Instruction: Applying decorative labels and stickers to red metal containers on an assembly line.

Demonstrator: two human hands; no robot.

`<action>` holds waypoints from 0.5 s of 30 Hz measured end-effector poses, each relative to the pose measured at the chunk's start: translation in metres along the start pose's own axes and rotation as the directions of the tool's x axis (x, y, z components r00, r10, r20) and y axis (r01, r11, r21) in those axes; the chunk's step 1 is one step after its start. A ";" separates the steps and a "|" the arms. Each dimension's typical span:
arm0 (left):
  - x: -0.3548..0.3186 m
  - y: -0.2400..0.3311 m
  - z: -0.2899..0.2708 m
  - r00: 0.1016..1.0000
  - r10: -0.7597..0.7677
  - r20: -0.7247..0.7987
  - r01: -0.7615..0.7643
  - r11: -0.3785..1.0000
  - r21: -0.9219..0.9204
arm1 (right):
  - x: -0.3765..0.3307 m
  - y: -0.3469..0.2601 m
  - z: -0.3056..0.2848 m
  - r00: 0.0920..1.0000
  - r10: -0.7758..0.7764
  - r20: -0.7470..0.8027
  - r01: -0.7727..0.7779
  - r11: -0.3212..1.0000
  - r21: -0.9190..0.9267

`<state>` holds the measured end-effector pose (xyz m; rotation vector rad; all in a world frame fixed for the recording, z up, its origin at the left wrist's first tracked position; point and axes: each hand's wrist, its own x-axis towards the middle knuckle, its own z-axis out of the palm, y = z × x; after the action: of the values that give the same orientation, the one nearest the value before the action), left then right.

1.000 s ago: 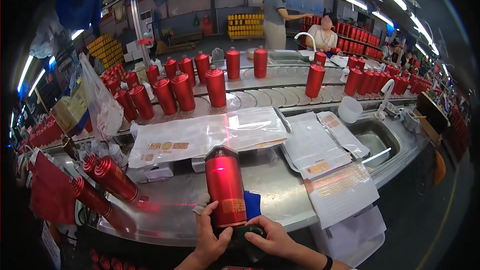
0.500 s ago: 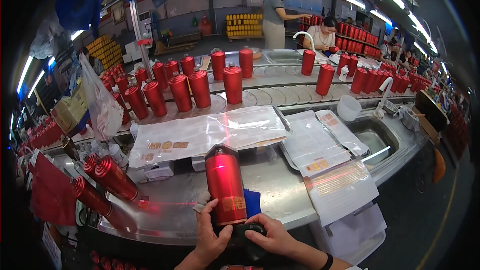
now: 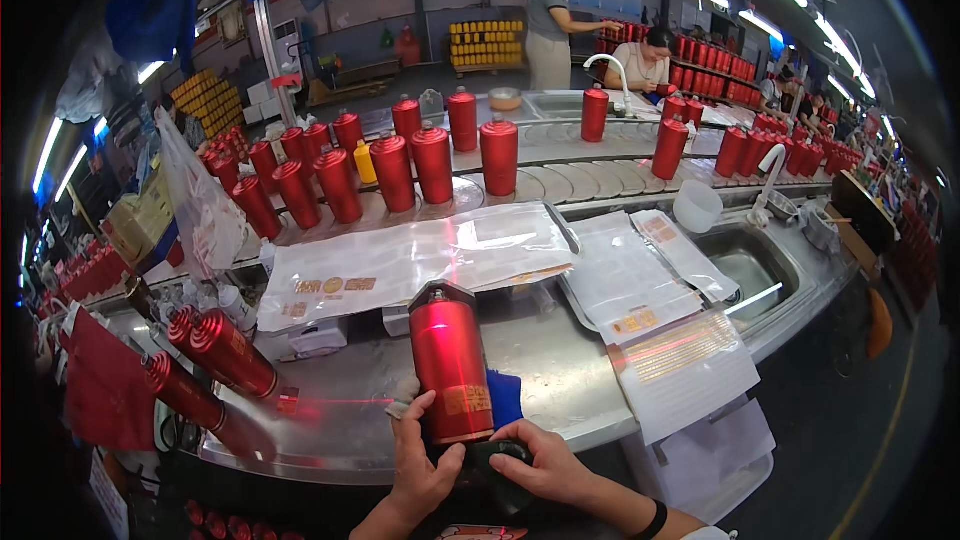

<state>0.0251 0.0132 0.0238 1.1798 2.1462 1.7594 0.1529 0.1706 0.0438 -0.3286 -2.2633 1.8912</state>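
A glossy red bottle (image 3: 448,365) with gold print low on its side lies tilted in front of me, its base toward me and its neck within a dark angular bracket (image 3: 444,292). My left hand (image 3: 422,465) grips the bottle's lower left side, fingers along the wall and thumb by the base. A pale wrap covers one fingertip. Against the base edge, my right hand (image 3: 545,465) closes on a dark rounded piece (image 3: 505,458), whose kind I cannot make out. A blue cloth (image 3: 505,396) sits just right of the bottle, and a red laser line runs over it.
Printed transfer sheets (image 3: 420,255) lie beyond the bottle, with more sheets (image 3: 640,290) to the right beside a sink (image 3: 750,265). Three red bottles (image 3: 232,352) lean at the left. Behind, a conveyor (image 3: 560,180) carries several red bottles. Co-workers (image 3: 640,65) are at the back.
The near row of bottles on the conveyor has shifted right and the far row left; a yellow bottle now shows among them. My hands and the held bottle have barely moved.
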 end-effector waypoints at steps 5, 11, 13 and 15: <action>0.000 0.001 0.000 1.000 0.022 0.002 -0.022 1.000 0.002 | -0.001 -0.003 -0.001 1.000 -0.006 0.015 0.006 1.000 -0.030; 0.002 -0.001 0.002 0.999 0.030 -0.012 -0.030 0.999 -0.036 | 0.001 -0.001 -0.001 1.000 -0.021 0.018 0.021 1.000 0.012; 0.002 0.000 0.002 0.999 0.032 -0.009 -0.032 0.999 -0.032 | 0.000 0.000 -0.002 1.000 -0.027 0.013 0.027 1.000 0.015; 0.002 0.002 0.003 0.999 0.036 -0.007 -0.036 0.999 -0.029 | -0.001 0.001 -0.003 0.999 -0.034 0.007 0.034 0.999 0.017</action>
<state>0.0263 0.0171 0.0251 1.2146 2.1078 1.8052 0.1545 0.1734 0.0434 -0.2791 -2.2423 1.8964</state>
